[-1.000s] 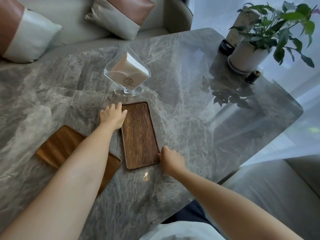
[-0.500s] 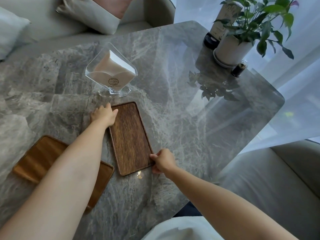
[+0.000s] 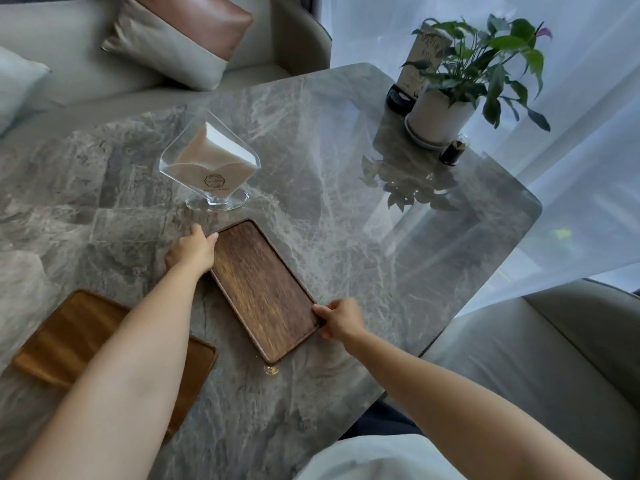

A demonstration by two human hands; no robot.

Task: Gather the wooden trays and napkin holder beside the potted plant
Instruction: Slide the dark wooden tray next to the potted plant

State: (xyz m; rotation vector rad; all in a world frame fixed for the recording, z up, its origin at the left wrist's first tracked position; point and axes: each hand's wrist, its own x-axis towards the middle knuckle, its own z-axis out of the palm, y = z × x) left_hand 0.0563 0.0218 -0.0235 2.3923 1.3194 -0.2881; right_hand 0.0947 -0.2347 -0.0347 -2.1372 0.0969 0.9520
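Napkin holder [image 3: 209,168] behind tray [image 3: 265,289] (plant [image 3: 446,112] far right).

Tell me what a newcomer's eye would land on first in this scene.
First, the dark wooden tray at the middle of the marble table, gripped at opposite corners by the left hand and right hand. Next, the clear napkin holder standing just beyond it, and the potted plant at the far right corner. A lighter wooden tray lies near left, partly under the left forearm.
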